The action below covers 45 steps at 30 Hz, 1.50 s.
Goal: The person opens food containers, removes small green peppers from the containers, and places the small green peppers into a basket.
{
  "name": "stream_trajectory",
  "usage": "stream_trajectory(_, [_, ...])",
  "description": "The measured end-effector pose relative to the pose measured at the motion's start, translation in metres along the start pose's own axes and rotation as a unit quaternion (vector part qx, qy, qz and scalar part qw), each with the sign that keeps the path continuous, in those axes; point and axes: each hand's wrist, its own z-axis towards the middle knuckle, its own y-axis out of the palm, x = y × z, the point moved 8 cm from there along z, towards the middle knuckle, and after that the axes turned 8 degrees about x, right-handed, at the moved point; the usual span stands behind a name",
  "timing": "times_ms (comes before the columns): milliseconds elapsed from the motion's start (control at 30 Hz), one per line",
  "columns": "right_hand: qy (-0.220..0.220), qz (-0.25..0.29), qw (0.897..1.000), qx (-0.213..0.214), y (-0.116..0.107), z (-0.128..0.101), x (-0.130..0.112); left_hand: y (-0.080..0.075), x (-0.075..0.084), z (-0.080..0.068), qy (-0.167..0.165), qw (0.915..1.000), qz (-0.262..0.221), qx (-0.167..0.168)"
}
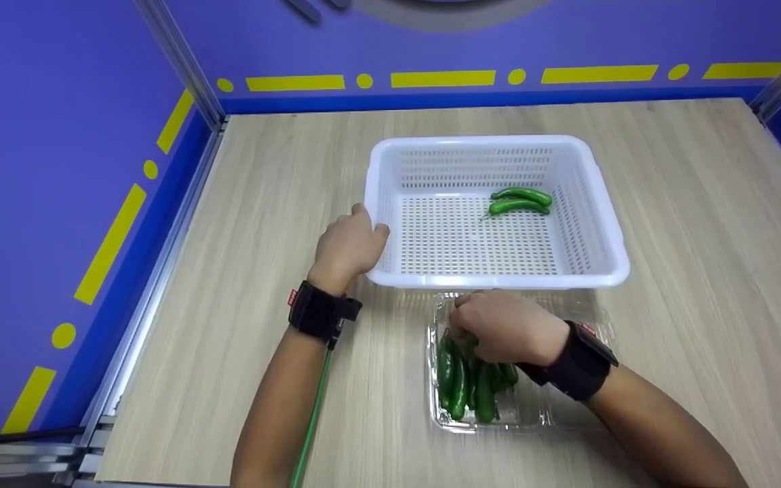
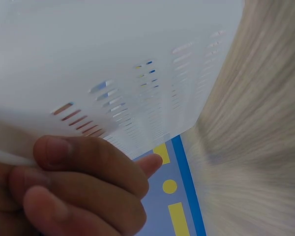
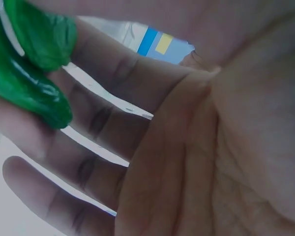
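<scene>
**pepperfan:** Nearest first: the right hand [image 1: 507,327] is down in the clear plastic tray [image 1: 533,413], right on top of the pile of green peppers [image 1: 465,383]. From the wrist view the fingers [image 3: 88,128] look mostly spread and only a bit bent, with a couple of peppers [image 3: 32,69] lying against them near the tips. Can't honestly tell if it has a real pinch on one or is just touching.

**basket_guy:** Agreed, the back of the hand hides the grip from above. And the left hand [image 1: 346,245]?

**pepperfan:** Just beyond and to the left of the right one, fingers curled on the rim at the near left corner of the white basket [image 1: 390,169]. The left wrist view shows the fingers [image 2: 88,167] hooked under the lip. My guess is it's steadying the basket so it doesn't slide.

**basket_guy:** Makes sense, the basket sits touching the tray's far edge. Farther in, two peppers [image 1: 521,202] lie side by side on the basket floor, well beyond the right hand.
</scene>
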Motion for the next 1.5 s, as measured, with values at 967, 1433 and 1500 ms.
stream_trajectory(967, [-0.03,0.011,0.998,0.052,-0.028,-0.012,-0.013,0.001,-0.001,0.001,0.0,0.9999,0.013,-0.005])
stream_trajectory(1433, [-0.032,0.014,0.997,0.062,-0.053,-0.026,-0.01,0.0,-0.001,0.001,-0.001,1.0,-0.002,-0.002])
stream_trajectory(1500, [-0.035,0.016,0.997,0.064,-0.056,-0.028,-0.009,0.0,-0.001,0.001,-0.001,1.0,-0.004,-0.002])
